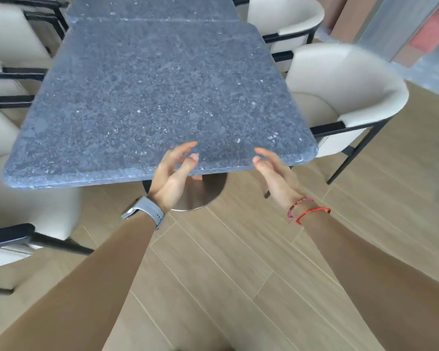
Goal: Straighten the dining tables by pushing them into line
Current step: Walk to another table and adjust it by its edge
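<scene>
Seen from the head camera, a person's left hand [174,173], a watch [147,209] on its wrist, hovers at the middle of the near edge of a speckled grey desk [150,97], its grip loosely curled and empty. The right hand [274,173] is nearer the desk's near right corner, its grip spread and empty. A second desk [150,7] meets the far edge slightly out of line, with white chairs [352,79] along both sides.
</scene>
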Tool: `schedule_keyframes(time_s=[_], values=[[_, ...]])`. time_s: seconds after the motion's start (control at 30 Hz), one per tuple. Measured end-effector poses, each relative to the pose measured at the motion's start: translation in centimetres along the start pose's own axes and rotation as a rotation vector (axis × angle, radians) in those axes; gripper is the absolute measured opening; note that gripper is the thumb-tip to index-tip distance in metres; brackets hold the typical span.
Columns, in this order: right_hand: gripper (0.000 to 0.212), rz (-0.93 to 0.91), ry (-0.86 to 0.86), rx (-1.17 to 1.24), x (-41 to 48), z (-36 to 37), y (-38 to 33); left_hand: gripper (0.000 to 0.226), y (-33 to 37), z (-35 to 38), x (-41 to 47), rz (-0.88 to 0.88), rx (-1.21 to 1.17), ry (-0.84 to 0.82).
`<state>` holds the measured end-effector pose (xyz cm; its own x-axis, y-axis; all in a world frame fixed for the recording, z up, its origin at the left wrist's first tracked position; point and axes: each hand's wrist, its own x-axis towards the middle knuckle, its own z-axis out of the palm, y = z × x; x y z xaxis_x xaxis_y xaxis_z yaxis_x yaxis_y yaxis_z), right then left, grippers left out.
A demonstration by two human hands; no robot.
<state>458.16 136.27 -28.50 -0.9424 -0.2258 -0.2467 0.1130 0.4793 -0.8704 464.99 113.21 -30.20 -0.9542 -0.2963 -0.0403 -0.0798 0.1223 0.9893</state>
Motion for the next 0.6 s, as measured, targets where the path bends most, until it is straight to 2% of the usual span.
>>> schedule_keyframes(time_s=[0.1, 0.23, 0.33, 0.47, 0.53, 0.6], values=[[0.043, 0.004, -0.006, -0.059, 2.9, -0.9, 2.8, 0.055, -2.6, 2.2, 2.4, 0.001, 0.081, -0.009], [0.056, -0.058, -0.009, -0.214, 6.6, -1.4, 5.7, 0.064, -5.1, 4.2, 5.7, 0.04, 0.327, 0.012], [0.055, -0.102, -0.003, -0.334, 10.0, -1.6, 7.0, 0.07, -6.7, 5.3, 8.7, 0.052, 0.586, 0.07], [0.047, -0.275, 0.1, -0.609, 14.1, -0.9, 7.9, 0.08, -9.6, 5.7, 12.0, 0.067, 0.991, 0.126], [0.051, -0.358, 0.136, -0.709, 16.0, 0.1, 8.2, 0.082, -10.7, 6.1, 12.9, 0.081, 1.223, 0.124], [0.059, -0.408, 0.17, -0.761, 17.6, 1.0, 8.5, 0.084, -11.2, 6.4, 13.2, 0.091, 1.295, 0.15]])
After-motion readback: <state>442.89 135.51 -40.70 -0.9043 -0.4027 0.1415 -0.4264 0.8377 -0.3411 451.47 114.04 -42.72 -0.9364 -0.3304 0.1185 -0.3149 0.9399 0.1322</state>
